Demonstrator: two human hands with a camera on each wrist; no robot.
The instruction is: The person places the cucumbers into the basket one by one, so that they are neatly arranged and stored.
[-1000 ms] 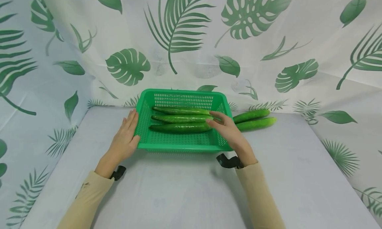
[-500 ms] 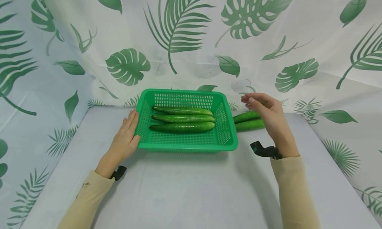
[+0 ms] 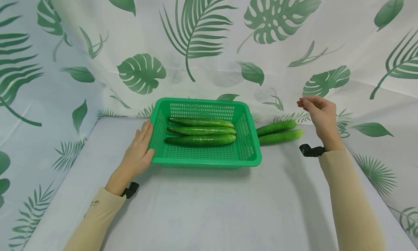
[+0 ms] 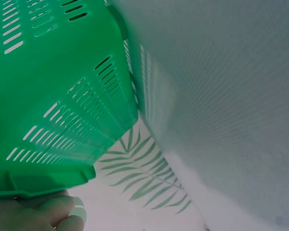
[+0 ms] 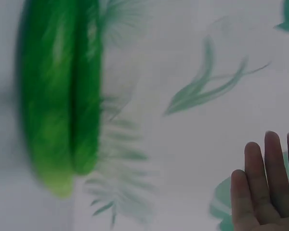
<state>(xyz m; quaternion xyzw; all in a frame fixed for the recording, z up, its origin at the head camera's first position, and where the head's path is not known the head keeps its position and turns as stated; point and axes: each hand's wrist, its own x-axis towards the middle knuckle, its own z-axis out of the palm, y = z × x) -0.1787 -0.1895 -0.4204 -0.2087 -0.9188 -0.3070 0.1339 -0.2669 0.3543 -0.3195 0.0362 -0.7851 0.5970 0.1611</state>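
A green perforated plastic basket (image 3: 209, 163) stands on the table with three cucumbers (image 3: 200, 140) lying side by side inside. My left hand (image 3: 137, 153) rests with straight fingers against the basket's left end; in the left wrist view its fingers (image 4: 58, 209) show beneath the rim. To the right of the basket lie two more cucumbers (image 3: 281, 136), their left ends hidden by it. Above and right of these, my right hand (image 3: 321, 116) hangs in the air holding nothing. Its fingers (image 5: 255, 178) look extended in the right wrist view.
The table (image 3: 209, 203) has a pale cover. Behind it and on both sides hangs a white cloth (image 3: 209, 76) with a green leaf print. A small black camera (image 3: 310, 150) is strapped to the right wrist, another camera (image 3: 131, 190) to the left.
My right hand has let go of the cucumbers in the basket and moved right, over the two outside and past them. My left hand has stayed at the basket.
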